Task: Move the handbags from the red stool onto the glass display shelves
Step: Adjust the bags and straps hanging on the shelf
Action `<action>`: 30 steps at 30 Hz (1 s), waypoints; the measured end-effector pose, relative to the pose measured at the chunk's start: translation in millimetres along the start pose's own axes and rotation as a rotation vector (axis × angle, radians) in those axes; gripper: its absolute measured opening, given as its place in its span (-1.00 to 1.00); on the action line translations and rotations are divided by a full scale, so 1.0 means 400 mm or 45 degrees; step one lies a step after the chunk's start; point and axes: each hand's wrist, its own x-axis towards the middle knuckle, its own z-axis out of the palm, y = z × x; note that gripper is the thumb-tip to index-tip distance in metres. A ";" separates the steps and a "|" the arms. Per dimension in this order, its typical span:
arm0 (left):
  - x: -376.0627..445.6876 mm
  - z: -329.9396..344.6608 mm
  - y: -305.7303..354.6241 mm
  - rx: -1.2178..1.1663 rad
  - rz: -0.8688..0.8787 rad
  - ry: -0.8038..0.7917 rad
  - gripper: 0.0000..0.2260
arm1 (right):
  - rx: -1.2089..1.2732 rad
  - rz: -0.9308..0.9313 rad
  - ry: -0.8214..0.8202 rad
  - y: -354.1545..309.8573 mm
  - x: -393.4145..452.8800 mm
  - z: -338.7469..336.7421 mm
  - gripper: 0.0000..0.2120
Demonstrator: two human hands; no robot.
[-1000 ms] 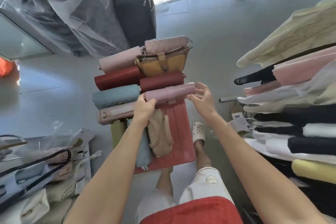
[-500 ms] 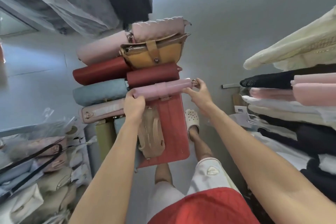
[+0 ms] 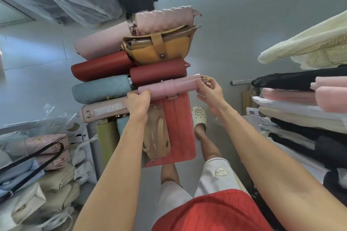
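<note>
We grip the pink handbag (image 3: 169, 86) at both ends, left hand (image 3: 139, 101) and right hand (image 3: 210, 93); its long axis runs between them.

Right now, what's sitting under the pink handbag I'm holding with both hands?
The pink handbag sits over the bare red stool top. A tan bag lies on the stool nearer you. The stool's far end is hidden beneath the other stacked bags.
</note>
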 end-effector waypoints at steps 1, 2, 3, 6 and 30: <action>0.003 0.002 0.001 0.001 -0.020 -0.007 -0.76 | -0.001 -0.014 0.010 -0.003 -0.003 -0.001 -0.87; -0.002 0.003 0.007 -0.005 -0.023 -0.010 -0.77 | -0.006 -0.033 0.023 -0.007 -0.006 -0.002 -0.88; -0.007 0.002 0.012 -0.014 -0.018 -0.015 -0.69 | -0.020 -0.055 0.035 -0.010 -0.009 -0.005 -0.88; -0.032 -0.005 0.038 -0.016 0.040 0.015 -0.44 | -0.042 -0.111 0.067 -0.022 -0.022 -0.010 -0.86; -0.429 -0.344 0.236 -0.499 0.786 0.093 -0.69 | 0.232 -0.835 0.179 -0.287 -0.487 0.046 -0.55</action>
